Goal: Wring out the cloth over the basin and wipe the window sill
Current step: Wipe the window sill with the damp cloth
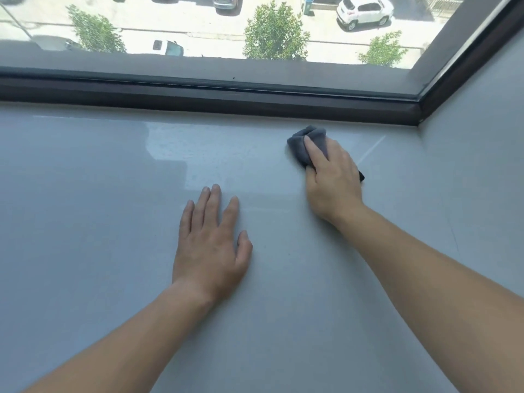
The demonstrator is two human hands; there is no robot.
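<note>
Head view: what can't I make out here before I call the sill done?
Basin: outside the frame in the head view.
Cloth: mostly hidden under the right hand; wetness unreadable.
Window sill: near and left edges cut off by the frame; the left hand covers part.

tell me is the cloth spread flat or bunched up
Bunched up: the grey cloth is gathered in creased folds under the right hand on the window sill.

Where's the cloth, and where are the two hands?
cloth [297, 148]: head view, the bunched grey part near its left edge.
right hand [334, 180]: head view, back of the hand, gripping the cloth.
left hand [209, 245]: head view, back of the hand.
</note>
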